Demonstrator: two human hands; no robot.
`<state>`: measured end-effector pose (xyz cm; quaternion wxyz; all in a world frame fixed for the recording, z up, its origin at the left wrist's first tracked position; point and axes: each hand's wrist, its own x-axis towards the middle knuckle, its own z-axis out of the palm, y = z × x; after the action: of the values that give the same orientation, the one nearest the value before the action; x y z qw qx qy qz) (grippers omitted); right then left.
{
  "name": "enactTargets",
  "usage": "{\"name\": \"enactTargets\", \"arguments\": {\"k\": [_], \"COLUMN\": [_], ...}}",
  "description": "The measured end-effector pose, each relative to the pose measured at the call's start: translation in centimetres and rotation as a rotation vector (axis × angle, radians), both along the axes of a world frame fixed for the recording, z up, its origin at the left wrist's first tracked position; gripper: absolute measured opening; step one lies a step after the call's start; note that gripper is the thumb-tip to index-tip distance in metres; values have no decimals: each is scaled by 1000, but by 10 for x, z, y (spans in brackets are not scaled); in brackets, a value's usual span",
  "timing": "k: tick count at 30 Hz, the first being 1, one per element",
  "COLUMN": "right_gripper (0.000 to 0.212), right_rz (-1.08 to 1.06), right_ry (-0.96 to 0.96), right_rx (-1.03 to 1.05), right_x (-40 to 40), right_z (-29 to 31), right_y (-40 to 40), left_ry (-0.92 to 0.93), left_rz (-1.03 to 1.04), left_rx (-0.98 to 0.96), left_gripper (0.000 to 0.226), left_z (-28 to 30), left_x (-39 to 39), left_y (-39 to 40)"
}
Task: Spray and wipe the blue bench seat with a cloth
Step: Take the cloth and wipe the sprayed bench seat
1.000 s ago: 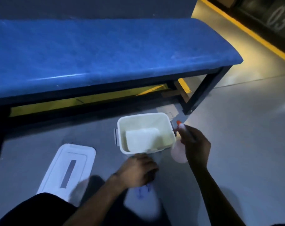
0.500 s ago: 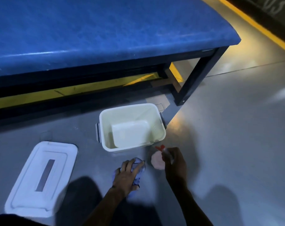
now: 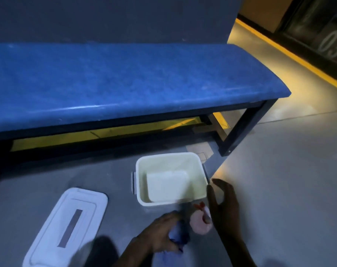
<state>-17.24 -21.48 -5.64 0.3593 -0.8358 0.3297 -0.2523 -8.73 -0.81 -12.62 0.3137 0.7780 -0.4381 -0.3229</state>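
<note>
Just in front of the white bin (image 3: 144, 202), low on the floor (image 3: 279, 180): left hand (image 3: 160, 236) down on a blue cloth (image 3: 178, 233), grip clenched round the bunched fabric, fingers curled into it. Right hand (image 3: 224, 211) beside the bin's right front corner, grip released, thumb and fingers spread in a loose curve, holding nothing. Spray bottle (image 3: 199, 222) between the two hands, pale pink body, red trigger head pointing toward the bin, touching or nearly touching the right hand's palm side; contact blurred, cannot tell. Bin open, pale inside, white flat slab-like item (image 3: 167, 185) lying on its bottom. White lid (image 3: 67, 228) with a grey slot lying flat on the floor well left of the bin. Blue bench seat (image 3: 125, 83) behind the bin, running left to right on a dark frame (image 3: 241, 132), glossy front edge catching light. Yellow strip (image 3: 106, 132) under the seat, behind the bin. Yellow floor line (image 3: 298, 60) far right of the bin, painted digits "03" (image 3: 331, 45) on the dark surface beyond.
</note>
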Motion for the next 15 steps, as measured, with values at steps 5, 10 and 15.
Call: {"name": "enactTargets", "arguments": {"k": [5,10,15], "right_gripper": [21,13,33], "right_rz": [189,435,702], "right_ry": [-305,-438,-240], "right_rx": [-168,-344,-465], "right_x": [80,169,257], "right_z": [126,214,229], "right_y": [6,56,107], "left_ry": [-107,-191,-537], "left_rz": [-75,236,727], "left_rx": [-73,-304,-425], "left_gripper": [75,66,66], "left_z": [148,266,329], "left_x": [49,105,190], "left_y": [12,84,169]}}
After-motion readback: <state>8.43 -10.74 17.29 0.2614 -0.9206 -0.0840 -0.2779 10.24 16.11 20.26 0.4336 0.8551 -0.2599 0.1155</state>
